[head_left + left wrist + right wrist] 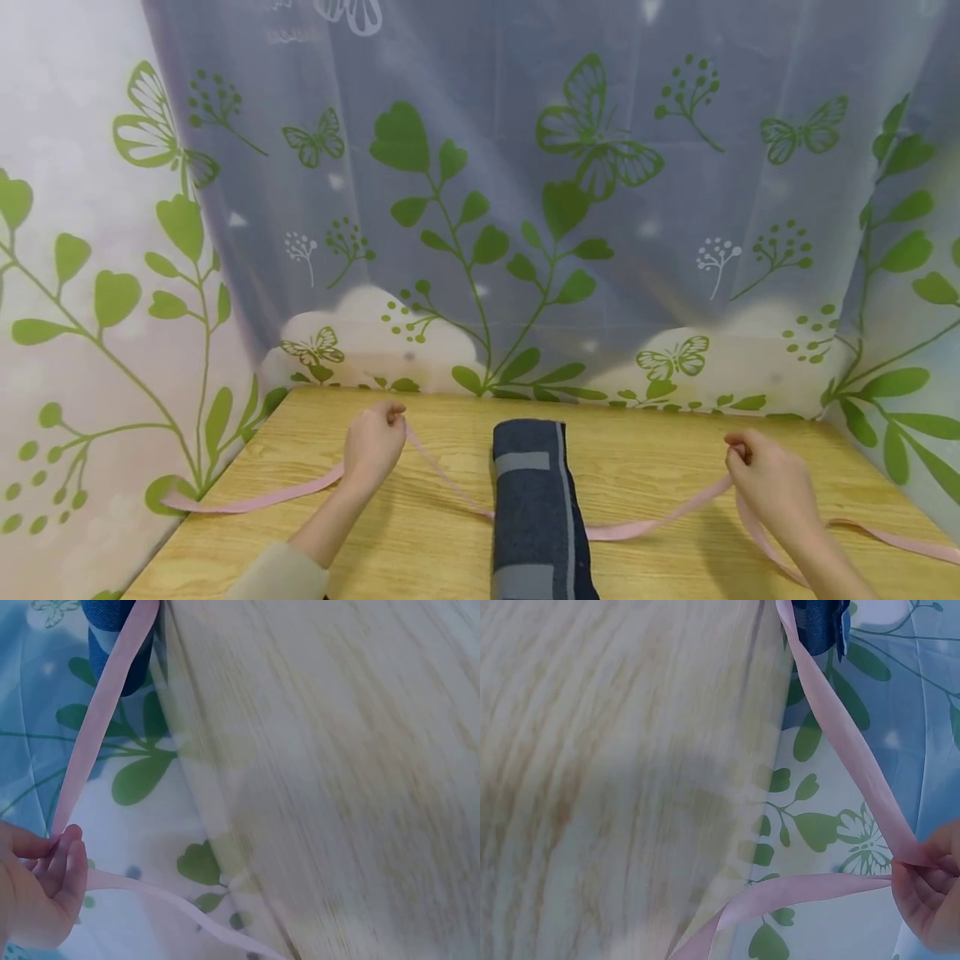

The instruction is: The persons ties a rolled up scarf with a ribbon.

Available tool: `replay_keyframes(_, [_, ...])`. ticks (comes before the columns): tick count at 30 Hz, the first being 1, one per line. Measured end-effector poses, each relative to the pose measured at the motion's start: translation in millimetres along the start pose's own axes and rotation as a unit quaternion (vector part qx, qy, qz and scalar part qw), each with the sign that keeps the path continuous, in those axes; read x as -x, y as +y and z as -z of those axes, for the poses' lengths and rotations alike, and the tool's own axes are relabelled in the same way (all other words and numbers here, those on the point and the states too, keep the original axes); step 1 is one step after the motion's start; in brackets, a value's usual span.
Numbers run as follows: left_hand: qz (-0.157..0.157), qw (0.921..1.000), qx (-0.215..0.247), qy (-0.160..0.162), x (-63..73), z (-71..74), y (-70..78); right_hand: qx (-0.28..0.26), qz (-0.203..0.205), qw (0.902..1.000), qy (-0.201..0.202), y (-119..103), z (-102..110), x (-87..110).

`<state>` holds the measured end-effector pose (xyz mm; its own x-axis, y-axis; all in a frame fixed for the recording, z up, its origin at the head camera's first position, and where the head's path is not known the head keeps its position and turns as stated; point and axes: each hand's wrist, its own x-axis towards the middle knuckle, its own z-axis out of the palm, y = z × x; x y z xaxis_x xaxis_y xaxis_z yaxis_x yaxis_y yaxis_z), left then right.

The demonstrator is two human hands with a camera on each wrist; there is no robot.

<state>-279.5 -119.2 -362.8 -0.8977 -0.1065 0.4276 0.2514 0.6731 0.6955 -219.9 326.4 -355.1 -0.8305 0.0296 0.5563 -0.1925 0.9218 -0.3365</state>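
A dark blue rolled or folded cloth [528, 508] with grey stripes lies lengthwise at the middle of the table. A pink ribbon [626, 530] runs out from both sides of it; the stretch beneath the cloth is hidden. To the left of the cloth, my left hand [375, 446] pinches the ribbon, its loose end trailing left over the table edge. On the other side my right hand [772, 479] pinches the ribbon too, and the tail drops below that hand. Both wrist views show the ribbon [97, 735] slanting from fingertips to cloth [816, 626].
The wood-grain table [435, 567] reaches back to a hanging curtain [480, 208] printed with green leaves and butterflies. Similar printed fabric [82, 250] closes off the left side and the right. More ribbon [892, 537] lies along the table's right.
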Motion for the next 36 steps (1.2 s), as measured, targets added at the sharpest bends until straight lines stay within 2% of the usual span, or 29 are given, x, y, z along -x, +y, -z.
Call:
replay_keyframes(6, [0.006,0.9990,0.043,0.006,-0.4,-0.9,3.7,-0.007,0.005,0.9999,0.010,-5,3,-2.4])
replay_keyframes(12, [0.013,0.9973,0.071,0.015,-1.6,-2.7,7.0,-0.012,0.007,0.9999,0.000,-13,8,-6.7])
replay_keyframes(23, [-0.006,0.9954,0.088,0.037,-4.7,-7.5,14.5,-0.028,0.018,0.9993,-0.015,-33,13,-13.9])
replay_keyframes(30, [-0.020,0.9939,0.096,0.050,-4.9,-8.4,18.4,-0.032,0.036,0.9988,-0.001,-43,14,-16.5])
replay_keyframes(36, [-0.012,0.9930,0.102,0.057,-5.0,-8.2,21.1,-0.048,0.032,0.9983,-0.008,-50,13,-17.3])
